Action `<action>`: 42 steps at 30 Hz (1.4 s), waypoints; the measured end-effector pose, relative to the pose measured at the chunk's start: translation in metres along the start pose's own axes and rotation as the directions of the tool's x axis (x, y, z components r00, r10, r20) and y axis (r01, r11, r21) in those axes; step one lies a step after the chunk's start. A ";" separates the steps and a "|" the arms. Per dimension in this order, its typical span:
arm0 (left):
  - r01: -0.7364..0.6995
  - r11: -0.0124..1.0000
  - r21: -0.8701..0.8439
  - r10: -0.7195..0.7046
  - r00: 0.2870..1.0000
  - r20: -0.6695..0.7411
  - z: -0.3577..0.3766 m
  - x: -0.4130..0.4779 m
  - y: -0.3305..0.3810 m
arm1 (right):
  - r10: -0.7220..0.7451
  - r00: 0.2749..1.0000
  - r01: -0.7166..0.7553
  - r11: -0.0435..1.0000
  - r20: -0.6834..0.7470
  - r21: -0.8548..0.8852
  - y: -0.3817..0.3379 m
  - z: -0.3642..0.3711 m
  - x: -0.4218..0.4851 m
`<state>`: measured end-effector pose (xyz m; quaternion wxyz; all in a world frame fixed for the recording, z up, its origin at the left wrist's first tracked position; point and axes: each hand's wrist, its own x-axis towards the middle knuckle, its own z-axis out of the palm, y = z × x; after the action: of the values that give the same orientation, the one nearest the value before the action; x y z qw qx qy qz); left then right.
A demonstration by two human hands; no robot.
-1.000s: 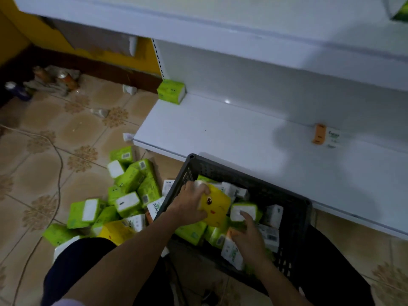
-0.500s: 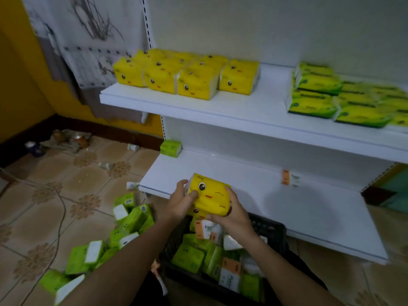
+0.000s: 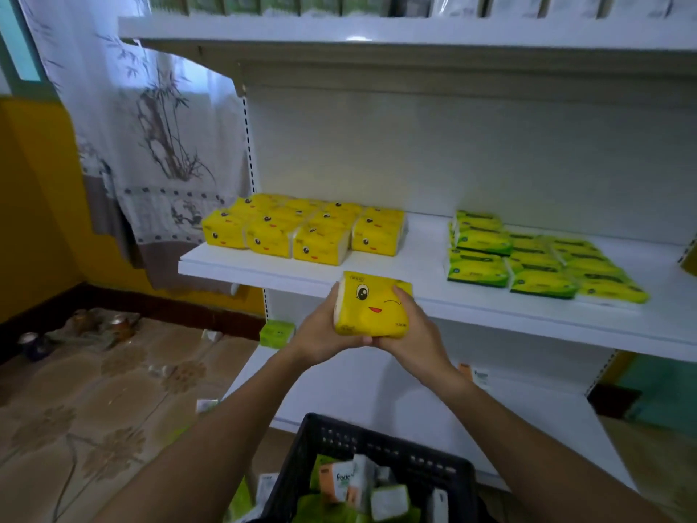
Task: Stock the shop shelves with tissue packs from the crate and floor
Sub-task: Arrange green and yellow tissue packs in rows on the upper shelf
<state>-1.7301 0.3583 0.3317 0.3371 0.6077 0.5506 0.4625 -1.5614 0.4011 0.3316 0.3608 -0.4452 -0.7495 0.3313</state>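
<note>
Fingers of your left grip point(image 3: 320, 331) and right grip point(image 3: 412, 330) curl round the yellow tissue pack point(image 3: 371, 308), near the middle shelf point(image 3: 422, 258).

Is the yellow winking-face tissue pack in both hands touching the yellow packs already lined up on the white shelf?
Apart. The head view shows bare white shelf between the held yellow winking-face tissue pack and the shelved yellow packs.

Glossy plastic-wrapped yellow pack point(image 3: 371, 305), smooth white shelf point(image 3: 415, 269), perforated black plastic crate point(image 3: 381, 449).
</note>
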 end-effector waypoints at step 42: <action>0.072 0.749 0.658 0.214 0.914 -0.344 0.021 0.124 -0.071 | 0.144 0.948 -0.196 0.967 -0.285 -0.164 0.057 0.035 0.175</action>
<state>-1.7401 0.4934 0.2828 -0.0362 0.6006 0.7104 0.3652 -1.6265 0.5754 0.3092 0.3856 -0.5819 -0.6800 0.2243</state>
